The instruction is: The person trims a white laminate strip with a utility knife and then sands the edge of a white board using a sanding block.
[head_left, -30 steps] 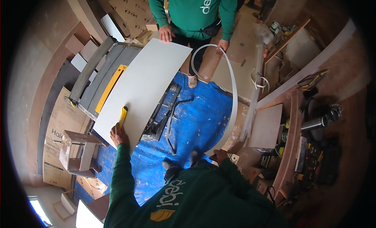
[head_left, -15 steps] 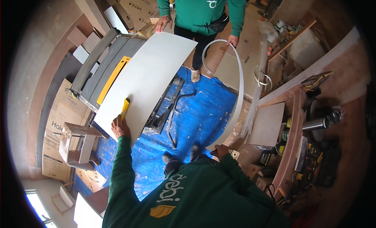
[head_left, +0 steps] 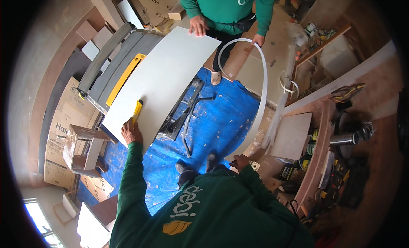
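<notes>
While left hand (head_left: 131, 133) holds yellow cutter (head_left: 137, 111), white-lettered green sweatshirt (head_left: 226, 205), printed carton (head_left: 60, 135)

One yellow cutter (head_left: 137, 110) and two hands (head_left: 131, 132) on one big white board (head_left: 170, 77). Just one loopy strip (head_left: 264, 91) right of that board.

White panel (head_left: 166, 77) looks smooth, low sheen. White strip (head_left: 263, 86): smooth, plastic-looking. Yellow cutter (head_left: 137, 111): plastic-looking body. Blue sheet (head_left: 226, 116) shows creased, faintly glossy plastic. Large box (head_left: 59, 147): matt brown cardboard. Green sweatshirt (head_left: 213, 209): matt cloth.
</notes>
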`<move>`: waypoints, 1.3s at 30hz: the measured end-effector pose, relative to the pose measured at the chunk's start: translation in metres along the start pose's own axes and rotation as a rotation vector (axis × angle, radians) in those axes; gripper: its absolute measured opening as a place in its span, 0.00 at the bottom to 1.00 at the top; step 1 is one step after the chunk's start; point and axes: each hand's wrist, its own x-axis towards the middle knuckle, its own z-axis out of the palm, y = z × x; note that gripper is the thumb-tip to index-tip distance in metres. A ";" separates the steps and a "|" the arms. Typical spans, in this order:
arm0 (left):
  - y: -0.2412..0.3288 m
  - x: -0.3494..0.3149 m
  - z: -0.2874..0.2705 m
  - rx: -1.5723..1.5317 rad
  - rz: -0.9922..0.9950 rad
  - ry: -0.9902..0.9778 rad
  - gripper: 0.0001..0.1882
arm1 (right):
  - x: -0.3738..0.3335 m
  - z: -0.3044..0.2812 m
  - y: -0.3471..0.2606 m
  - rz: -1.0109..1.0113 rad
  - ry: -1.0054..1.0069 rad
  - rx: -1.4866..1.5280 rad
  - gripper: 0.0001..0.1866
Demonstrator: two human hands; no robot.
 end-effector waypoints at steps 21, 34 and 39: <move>0.000 0.001 -0.001 0.017 -0.004 -0.022 0.17 | -0.013 0.020 -0.036 0.193 0.156 0.276 0.10; 0.000 0.002 -0.002 0.027 -0.020 -0.033 0.18 | -0.009 0.018 -0.024 0.161 0.146 0.237 0.11; -0.001 0.001 -0.001 0.025 -0.029 -0.042 0.18 | -0.003 0.015 -0.015 0.118 0.128 0.197 0.15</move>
